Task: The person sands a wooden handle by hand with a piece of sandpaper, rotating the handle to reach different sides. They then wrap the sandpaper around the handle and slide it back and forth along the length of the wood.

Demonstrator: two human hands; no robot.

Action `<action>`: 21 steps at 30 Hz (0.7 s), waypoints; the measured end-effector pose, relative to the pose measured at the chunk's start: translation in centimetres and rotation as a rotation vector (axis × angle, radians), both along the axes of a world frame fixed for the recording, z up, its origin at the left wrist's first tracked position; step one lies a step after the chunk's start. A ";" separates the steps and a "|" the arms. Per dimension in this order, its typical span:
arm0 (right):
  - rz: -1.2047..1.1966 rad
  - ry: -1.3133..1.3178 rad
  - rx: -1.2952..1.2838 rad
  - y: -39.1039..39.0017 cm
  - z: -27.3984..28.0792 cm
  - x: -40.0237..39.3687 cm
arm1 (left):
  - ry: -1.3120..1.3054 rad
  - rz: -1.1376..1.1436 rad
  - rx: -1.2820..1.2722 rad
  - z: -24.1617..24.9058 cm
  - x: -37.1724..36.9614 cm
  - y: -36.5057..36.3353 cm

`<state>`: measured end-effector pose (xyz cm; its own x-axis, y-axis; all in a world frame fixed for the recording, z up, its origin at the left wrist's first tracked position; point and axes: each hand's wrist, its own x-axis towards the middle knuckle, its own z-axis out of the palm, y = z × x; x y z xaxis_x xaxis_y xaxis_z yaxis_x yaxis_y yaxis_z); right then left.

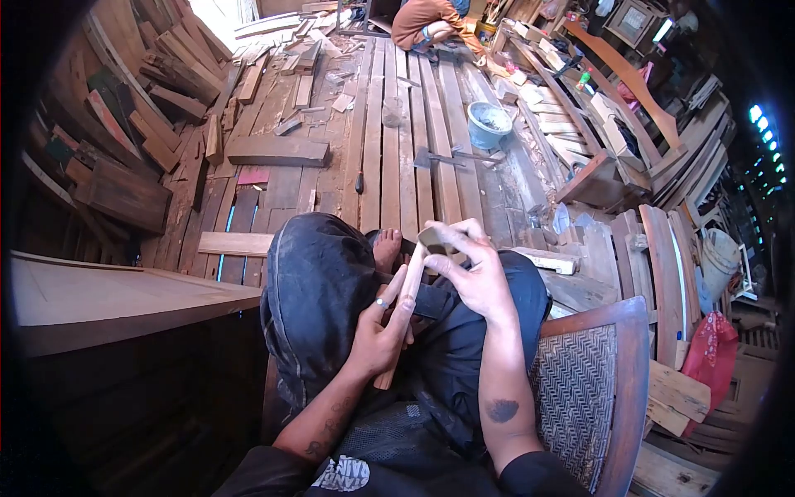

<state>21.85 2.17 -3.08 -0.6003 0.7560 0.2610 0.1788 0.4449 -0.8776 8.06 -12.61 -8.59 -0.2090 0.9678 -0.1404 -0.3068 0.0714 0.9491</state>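
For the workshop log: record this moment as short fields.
setting: plank floor strewn with timber
left hand: grip around a wooden stick
right hand: pinches a small dark block at the stick's upper end
seat: woven-cane chair
nearby: grey bucket, hatchet on the planks
other person: crouched at far end

Sitting in cane-backed chair [590,389], plank floor [397,157] stretching ahead. Timber offcuts [157,91] piling along left wall. Wooden tabletop [99,298] lying at my left. Daylight coming in far end. Grey bucket [489,124] standing on planks.
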 end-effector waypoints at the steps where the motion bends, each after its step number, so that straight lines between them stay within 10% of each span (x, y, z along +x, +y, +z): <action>1: -0.041 -0.007 0.015 0.1 -0.1 -0.1 | 0.006 0.004 -0.005 0.1 0.0 0.0; 21: 0.071 -0.015 0.075 -0.3 -1.0 0.1 | 0.017 0.003 -0.008 0.1 0.0 -0.1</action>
<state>21.99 1.82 -4.03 -0.6559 0.6901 0.3059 0.1570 0.5211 -0.8389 8.04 -12.75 -8.47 -0.2144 0.9660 -0.1443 -0.2906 0.0779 0.9537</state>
